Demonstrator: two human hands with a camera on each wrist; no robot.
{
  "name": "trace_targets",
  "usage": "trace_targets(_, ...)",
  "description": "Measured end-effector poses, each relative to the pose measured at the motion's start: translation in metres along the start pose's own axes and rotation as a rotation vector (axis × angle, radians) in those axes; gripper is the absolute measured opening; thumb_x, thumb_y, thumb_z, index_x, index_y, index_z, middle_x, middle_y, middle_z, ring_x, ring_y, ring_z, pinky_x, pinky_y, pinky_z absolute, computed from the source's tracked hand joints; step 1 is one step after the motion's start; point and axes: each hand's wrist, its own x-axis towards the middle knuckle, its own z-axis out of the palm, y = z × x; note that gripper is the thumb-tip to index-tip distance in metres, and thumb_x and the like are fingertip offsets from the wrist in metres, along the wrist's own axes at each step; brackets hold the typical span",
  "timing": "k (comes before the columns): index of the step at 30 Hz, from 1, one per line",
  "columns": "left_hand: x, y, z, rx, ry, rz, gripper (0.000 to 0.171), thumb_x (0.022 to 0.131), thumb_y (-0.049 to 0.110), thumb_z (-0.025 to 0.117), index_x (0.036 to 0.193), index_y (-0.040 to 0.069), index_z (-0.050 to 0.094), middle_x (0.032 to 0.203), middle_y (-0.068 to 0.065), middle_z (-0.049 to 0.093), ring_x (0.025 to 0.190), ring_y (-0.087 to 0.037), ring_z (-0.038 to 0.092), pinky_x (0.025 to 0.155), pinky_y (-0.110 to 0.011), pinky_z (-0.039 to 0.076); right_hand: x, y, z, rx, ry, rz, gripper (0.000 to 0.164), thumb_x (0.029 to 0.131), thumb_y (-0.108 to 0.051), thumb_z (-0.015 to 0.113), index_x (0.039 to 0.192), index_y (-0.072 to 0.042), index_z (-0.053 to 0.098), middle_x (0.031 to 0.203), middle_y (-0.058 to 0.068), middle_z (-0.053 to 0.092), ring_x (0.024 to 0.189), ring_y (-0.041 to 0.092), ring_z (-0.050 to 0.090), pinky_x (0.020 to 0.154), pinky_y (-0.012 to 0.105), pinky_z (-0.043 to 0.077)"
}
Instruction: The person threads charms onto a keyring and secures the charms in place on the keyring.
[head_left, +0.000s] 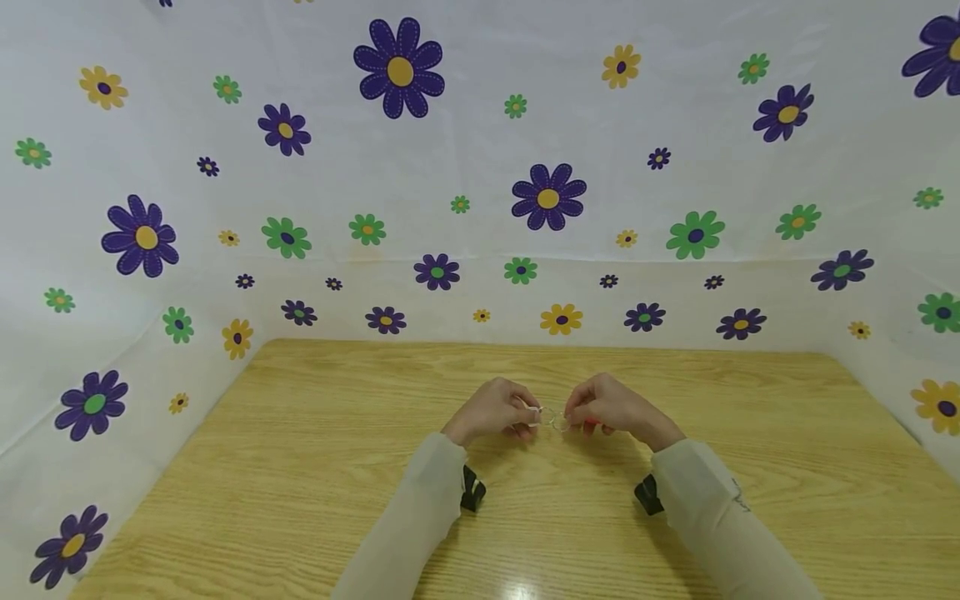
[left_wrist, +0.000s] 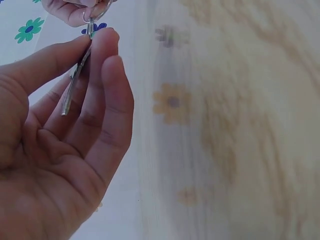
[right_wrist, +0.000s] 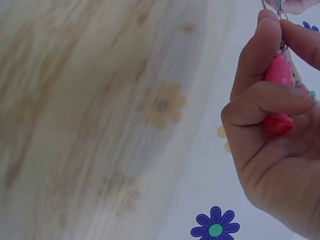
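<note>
My left hand pinches a thin metal key between thumb and forefinger, and the key shows edge-on in the left wrist view. Opposite it, my right hand holds a pink and red keychain charm within curled fingers. At the top of the right wrist view, a metal key ring lies by the right thumb and forefinger, with a short chain link running down to the charm. Between the two hands, in the head view, the thin rings bridge the small gap. Fingers hide part of the charm.
Both hands are over a wood-grain table, toward its far side. A white cloth printed with purple, green and yellow flowers stands behind the table and along both sides. Dark wrist devices sit under the sleeves.
</note>
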Motion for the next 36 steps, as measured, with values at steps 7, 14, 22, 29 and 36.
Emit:
trace_targets(7,-0.002,-0.001,0.0,0.012,0.007,0.017,0.016,0.096,0.003,0.069,0.107,-0.008,0.072,0.078,-0.014,0.074,0.063,-0.019,0.071,0.062,-0.03,0.059,0.001,0.002,0.0,0.046,-0.017,0.026,0.013,0.093,-0.002,0.061,0.089,0.007,0.069,0.069,0.006,0.066,0.058,0.012,0.053,0.047,0.021,0.035)
trace_targets(14,-0.001,0.0,0.003,0.036,0.033,0.036,0.013,0.095,0.001,0.068,0.103,-0.009,0.072,0.076,-0.014,0.073,0.062,-0.021,0.071,0.061,-0.03,0.059,0.003,0.003,0.003,0.106,0.015,0.056,0.012,0.093,-0.003,0.06,0.088,0.005,0.068,0.075,0.011,0.07,0.057,0.012,0.056,0.048,0.02,0.041)
trace_targets(22,0.001,0.001,0.009,0.052,0.034,0.042,0.004,0.093,-0.003,0.07,0.09,-0.004,0.073,0.073,-0.014,0.073,0.059,-0.018,0.07,0.059,-0.028,0.059,0.006,0.005,0.007,0.135,0.073,0.073,0.01,0.091,-0.002,0.058,0.084,0.002,0.064,0.074,0.012,0.071,0.055,0.011,0.056,0.048,0.02,0.041)
trace_targets(29,0.001,0.002,0.009,0.053,0.038,0.034,0.006,0.093,-0.002,0.07,0.096,-0.007,0.073,0.074,-0.014,0.073,0.06,-0.017,0.07,0.06,-0.028,0.059,0.006,0.004,0.009,0.158,0.056,0.046,0.012,0.095,-0.003,0.058,0.094,0.007,0.065,0.073,0.009,0.069,0.056,0.012,0.057,0.049,0.022,0.042)
trace_targets(36,-0.001,0.0,0.004,0.066,0.064,0.051,0.01,0.094,0.0,0.069,0.1,-0.006,0.073,0.075,-0.013,0.073,0.062,-0.023,0.071,0.061,-0.03,0.059,0.007,0.005,0.008,0.15,0.046,0.056,0.013,0.095,-0.004,0.058,0.087,0.005,0.065,0.071,0.007,0.067,0.056,0.011,0.054,0.05,0.023,0.042)
